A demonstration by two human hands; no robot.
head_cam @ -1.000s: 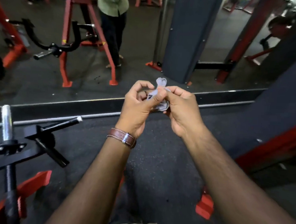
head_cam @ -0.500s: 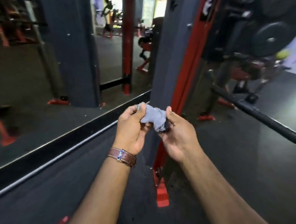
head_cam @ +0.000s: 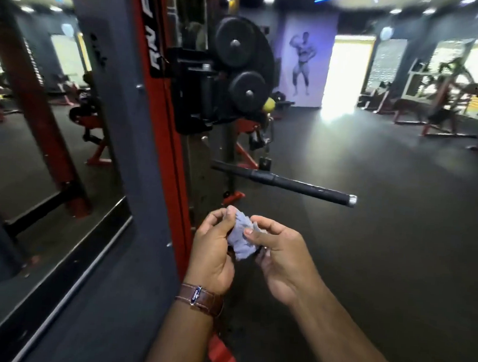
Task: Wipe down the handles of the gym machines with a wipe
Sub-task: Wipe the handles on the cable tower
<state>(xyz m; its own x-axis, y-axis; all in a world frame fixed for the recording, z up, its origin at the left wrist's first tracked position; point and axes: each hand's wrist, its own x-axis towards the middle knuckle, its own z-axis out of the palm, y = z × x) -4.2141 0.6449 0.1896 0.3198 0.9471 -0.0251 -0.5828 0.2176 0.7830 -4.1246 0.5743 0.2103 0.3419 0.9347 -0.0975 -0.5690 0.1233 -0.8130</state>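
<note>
One crumpled grey wipe (head_cam: 241,238) is pinched between two hands, left hand (head_cam: 214,252) and right hand (head_cam: 280,256), near centre. One black bar handle (head_cam: 282,182) projects beyond, untouched.

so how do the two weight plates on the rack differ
The upper weight plate is clearly wider than the lower weight plate. The upper one sits higher and further left; the lower one hangs nearer the yellow ball. Both are black, round, facing the camera, each with a metal hub.
</note>
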